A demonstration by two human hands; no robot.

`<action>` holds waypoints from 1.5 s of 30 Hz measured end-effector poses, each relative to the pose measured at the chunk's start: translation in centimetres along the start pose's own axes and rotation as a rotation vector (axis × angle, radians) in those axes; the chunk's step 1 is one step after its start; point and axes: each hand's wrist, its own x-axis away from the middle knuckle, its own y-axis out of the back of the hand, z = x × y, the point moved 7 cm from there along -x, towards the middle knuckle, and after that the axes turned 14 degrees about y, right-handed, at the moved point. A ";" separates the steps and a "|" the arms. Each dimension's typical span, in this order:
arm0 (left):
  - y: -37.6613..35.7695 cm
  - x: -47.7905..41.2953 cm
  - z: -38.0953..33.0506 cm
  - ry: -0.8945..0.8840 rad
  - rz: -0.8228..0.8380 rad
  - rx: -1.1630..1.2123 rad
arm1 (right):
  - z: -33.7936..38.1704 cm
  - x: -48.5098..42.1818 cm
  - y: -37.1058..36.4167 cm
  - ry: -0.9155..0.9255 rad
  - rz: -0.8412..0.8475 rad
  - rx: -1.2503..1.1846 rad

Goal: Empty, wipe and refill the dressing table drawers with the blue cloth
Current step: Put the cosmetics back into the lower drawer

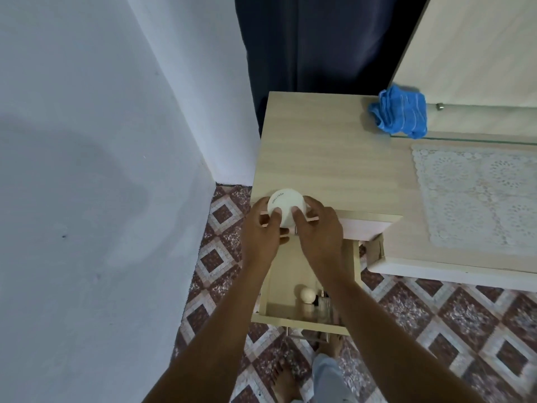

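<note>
- A plain white wall [87,141] fills the left of the room, meeting a floor of brown-and-white diamond-patterned tiles [220,213]; a dark navy curtain [305,53] hangs behind the furniture.
- The left hand [261,228] curls round the left side of a round cream-white jar [286,203] with a flat lettered lid, thumb on the lid's near edge.
- The jar sits at the front left corner of the pale wood-laminate dressing table top [319,158]; whether its base touches the surface cannot be told.
- It looks rigid and smooth, probably light to moderate in weight. The glossy side could slip, so a grasp low on the body, with both palms cupping it, seems safer than lifting by the lid, which may be loose.
- The right hand [316,231] clasps the jar's right side, thumb likewise on the lid.
- Below the arms the pale wooden drawer [290,322] stands pulled out, still holding a cream ball-topped bottle [307,295] and small clear glass bottles [322,303]. These look fragile and top-heavy; each is best taken by the body.
- The crumpled blue striped cloth [399,112], soft and limp, lies at the back of the table top, well apart from both hands.
- A white lace mat [476,193] covers the right part.
</note>
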 end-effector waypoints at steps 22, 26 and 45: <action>-6.0 -2.8 16.5 -0.166 0.419 -1.629 | -15.9 11.3 -6.5 -0.281 0.874 0.229; -6.8 -3.4 17.4 -0.169 0.378 -1.720 | -16.7 11.5 -6.9 -0.233 0.926 0.287; -5.9 -1.3 20.2 -0.063 0.400 -1.548 | -16.5 12.3 -3.0 -0.248 0.914 0.276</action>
